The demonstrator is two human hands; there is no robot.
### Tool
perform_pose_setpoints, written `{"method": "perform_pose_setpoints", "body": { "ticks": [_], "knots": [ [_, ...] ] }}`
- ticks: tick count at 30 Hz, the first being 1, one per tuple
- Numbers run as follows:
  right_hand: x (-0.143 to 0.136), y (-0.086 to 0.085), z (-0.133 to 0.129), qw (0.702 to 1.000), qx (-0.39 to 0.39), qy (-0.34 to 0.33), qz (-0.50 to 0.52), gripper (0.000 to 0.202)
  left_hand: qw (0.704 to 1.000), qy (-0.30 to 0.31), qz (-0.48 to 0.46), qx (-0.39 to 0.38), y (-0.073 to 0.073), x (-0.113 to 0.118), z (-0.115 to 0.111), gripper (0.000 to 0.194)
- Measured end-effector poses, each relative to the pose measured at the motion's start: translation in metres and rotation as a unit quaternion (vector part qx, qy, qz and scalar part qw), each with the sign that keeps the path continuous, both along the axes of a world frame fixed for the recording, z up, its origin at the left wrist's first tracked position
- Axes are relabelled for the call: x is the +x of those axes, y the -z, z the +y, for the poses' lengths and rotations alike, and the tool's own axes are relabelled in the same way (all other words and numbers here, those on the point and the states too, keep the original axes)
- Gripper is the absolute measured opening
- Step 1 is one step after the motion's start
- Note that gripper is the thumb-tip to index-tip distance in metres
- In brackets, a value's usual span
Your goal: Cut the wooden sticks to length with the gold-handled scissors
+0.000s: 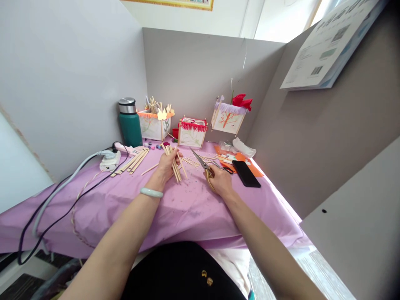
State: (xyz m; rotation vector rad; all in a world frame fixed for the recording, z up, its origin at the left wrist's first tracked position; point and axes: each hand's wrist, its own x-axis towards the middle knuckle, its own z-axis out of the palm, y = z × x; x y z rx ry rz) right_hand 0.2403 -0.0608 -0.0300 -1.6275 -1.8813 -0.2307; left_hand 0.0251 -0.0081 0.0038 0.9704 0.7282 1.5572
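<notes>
My left hand (168, 163), with a pale bangle (151, 192) on its wrist, is closed round a bunch of thin wooden sticks (175, 170) that lean up to the left. My right hand (220, 180) grips gold-handled scissors (203, 163), whose blades point away and to the left, apart from the bunch. Small stick pieces (195, 161) lie scattered on the cloth beyond both hands. More sticks (133, 161) rest in a row left of my left hand. A second pair of scissors with dark handles (227, 169) lies just past my right hand.
Along the back stand a green bottle (130, 129), a paper box of sticks (151, 127) and a red-fringed box (191, 135). A box with a red flower (229, 118) hangs on the partition. A black phone (246, 173) lies right; a power strip (110, 161) with cables (67, 181) is left.
</notes>
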Motion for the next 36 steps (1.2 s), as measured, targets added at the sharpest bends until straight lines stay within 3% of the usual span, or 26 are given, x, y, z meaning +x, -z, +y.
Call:
{"method": "perform_pose_setpoints", "body": {
  "ticks": [7,12,16,21,24,27,29,31,36],
  "knots": [
    [0.000,-0.001,0.001,0.993,0.002,-0.065,0.098,0.030,0.999,-0.024,-0.015,0.014,0.001,-0.001,0.005,0.024],
    [-0.002,0.002,0.006,0.958,-0.005,-0.169,0.231,0.041,0.998,0.060,0.020,-0.009,-0.002,0.000,-0.004,0.023],
    [-0.007,-0.001,0.004,0.925,-0.033,-0.200,0.322,0.040,0.993,0.115,0.033,-0.002,-0.001,0.002,-0.007,0.021],
    [-0.007,-0.014,-0.004,0.857,-0.068,-0.220,0.461,0.037,0.986,0.163,0.024,0.006,-0.005,-0.001,-0.010,0.027],
    [0.001,-0.021,-0.008,0.799,-0.084,-0.298,0.515,0.035,0.987,0.163,-0.001,-0.015,-0.008,-0.004,-0.011,0.036],
    [0.006,-0.023,-0.012,0.759,-0.132,-0.359,0.527,0.034,0.985,0.163,-0.011,-0.045,-0.008,-0.006,-0.008,0.025],
    [0.005,-0.021,-0.014,0.750,-0.174,-0.381,0.512,0.034,0.977,0.205,0.018,-0.056,-0.006,-0.006,-0.006,0.015],
    [0.001,-0.020,-0.014,0.754,-0.193,-0.385,0.495,0.034,0.961,0.262,0.070,-0.049,-0.004,-0.007,-0.006,0.016],
    [-0.005,-0.019,-0.010,0.763,-0.150,-0.348,0.524,0.039,0.931,0.332,0.150,0.001,0.000,-0.007,-0.008,0.027]
  ]
}}
